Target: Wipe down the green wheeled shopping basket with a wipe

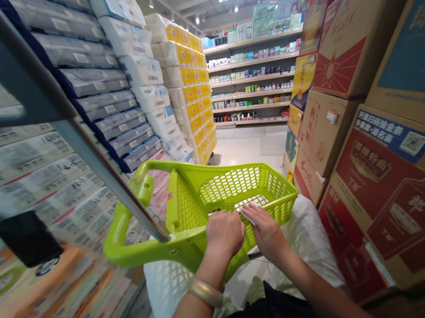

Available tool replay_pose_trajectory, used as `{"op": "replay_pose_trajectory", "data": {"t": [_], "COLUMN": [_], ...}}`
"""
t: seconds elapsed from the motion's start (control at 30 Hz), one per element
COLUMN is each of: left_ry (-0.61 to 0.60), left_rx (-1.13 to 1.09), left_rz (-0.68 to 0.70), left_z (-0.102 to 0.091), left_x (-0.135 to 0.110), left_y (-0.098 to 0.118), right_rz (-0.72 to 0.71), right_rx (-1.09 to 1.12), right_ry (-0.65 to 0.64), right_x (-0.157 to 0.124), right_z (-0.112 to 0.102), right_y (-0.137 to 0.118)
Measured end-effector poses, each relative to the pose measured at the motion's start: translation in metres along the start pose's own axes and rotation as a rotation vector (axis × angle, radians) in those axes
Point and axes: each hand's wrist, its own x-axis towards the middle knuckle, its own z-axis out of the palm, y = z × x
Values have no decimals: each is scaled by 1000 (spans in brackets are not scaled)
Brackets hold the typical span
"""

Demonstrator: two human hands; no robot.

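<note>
A lime-green plastic shopping cart [217, 190] stands in front of me in a narrow store aisle, its mesh basket showing nothing inside. My left hand [224, 232], with a bangle on the wrist, is closed over the near rim of the basket. My right hand [266, 228] rests beside it on the same rim, fingers curled, with a small white thing under the fingertips that I cannot make out. The cart's curved handle [128, 237] sticks out to the left, untouched.
Stacked tissue and paper packs [96, 86] wall the left side. Brown and red cardboard cartons [377, 154] pile up on the right. A white bag [310, 240] lies under the cart. Tiled floor [247, 148] leads to product shelves [252, 82] at the far end.
</note>
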Motion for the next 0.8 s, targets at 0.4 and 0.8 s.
{"op": "replay_pose_trajectory", "data": {"t": [0.4, 0.8], "left_ry": [14, 17], "left_rx": [8, 6], "left_rz": [1, -2], "left_z": [-1, 0], "left_x": [-1, -2], "left_y": [0, 0], "right_rz": [19, -2], "right_rx": [-16, -15], "right_ry": [6, -12], "right_x": [-1, -1], "right_z": [-2, 1], "right_y": [3, 0]}}
